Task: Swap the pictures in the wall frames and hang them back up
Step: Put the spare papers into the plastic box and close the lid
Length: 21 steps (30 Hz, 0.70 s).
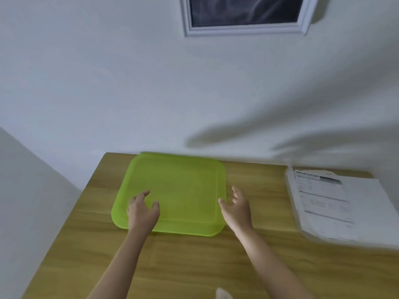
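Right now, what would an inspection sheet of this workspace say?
Surface: light wooden table against a white wall.
Job's things: white-framed dark picture hanging on the wall, cut off at the top edge.
Clutter: lime-green plastic tray, nothing in it; clear sleeve of printed specification papers at the table's right.
Hands: left hand over the tray, right hand at its right edge; both open, holding nothing.
Cables: nothing seen.
Surroundings: plain white walls.

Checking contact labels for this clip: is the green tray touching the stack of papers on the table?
Apart. The head view shows bare wooden table between the green tray and the stack of papers, which lies off to its right.
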Each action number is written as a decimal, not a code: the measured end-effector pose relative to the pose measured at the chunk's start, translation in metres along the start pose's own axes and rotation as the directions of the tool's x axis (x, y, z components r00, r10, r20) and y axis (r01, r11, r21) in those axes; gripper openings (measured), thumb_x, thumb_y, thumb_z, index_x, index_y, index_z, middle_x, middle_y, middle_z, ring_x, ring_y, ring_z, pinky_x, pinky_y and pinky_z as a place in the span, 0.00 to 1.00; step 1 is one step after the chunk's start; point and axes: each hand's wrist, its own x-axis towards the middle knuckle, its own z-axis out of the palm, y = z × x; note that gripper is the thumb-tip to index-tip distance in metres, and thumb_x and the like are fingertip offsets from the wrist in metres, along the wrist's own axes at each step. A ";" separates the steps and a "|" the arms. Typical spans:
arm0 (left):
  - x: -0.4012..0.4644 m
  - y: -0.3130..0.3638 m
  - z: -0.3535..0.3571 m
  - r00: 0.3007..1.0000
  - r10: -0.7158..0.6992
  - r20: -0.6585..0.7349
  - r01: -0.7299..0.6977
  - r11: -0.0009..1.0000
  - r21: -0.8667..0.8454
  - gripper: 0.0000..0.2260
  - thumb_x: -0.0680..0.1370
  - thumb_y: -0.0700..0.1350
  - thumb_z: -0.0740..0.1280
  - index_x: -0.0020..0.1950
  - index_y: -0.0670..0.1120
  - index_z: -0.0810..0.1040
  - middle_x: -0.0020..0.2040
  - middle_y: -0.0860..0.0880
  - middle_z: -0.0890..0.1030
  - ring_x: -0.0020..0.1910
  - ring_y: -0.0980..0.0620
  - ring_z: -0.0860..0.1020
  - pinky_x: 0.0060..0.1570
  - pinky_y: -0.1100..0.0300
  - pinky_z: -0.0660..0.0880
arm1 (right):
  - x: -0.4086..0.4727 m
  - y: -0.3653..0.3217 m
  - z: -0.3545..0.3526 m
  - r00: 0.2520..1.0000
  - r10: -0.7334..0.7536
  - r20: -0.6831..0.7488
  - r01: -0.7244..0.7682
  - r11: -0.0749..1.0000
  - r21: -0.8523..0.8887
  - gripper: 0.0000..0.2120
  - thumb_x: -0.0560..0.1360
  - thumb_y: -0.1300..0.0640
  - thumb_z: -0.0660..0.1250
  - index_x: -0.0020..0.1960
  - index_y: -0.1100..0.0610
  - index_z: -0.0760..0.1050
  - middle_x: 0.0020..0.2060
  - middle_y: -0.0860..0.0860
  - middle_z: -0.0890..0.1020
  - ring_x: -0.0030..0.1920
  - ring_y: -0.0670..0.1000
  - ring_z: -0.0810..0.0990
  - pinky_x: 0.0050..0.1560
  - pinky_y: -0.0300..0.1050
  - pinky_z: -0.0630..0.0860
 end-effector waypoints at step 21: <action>0.036 -0.025 -0.042 0.994 -0.027 0.110 0.027 1.000 -0.005 0.25 0.74 0.44 0.68 0.70 0.54 0.68 0.61 0.41 0.70 0.44 0.50 0.72 0.47 0.55 0.70 | -0.003 -0.015 0.000 0.959 -0.027 -0.282 -0.033 0.978 -0.205 0.29 0.72 0.50 0.70 0.71 0.50 0.65 0.66 0.60 0.62 0.68 0.60 0.59 0.60 0.55 0.69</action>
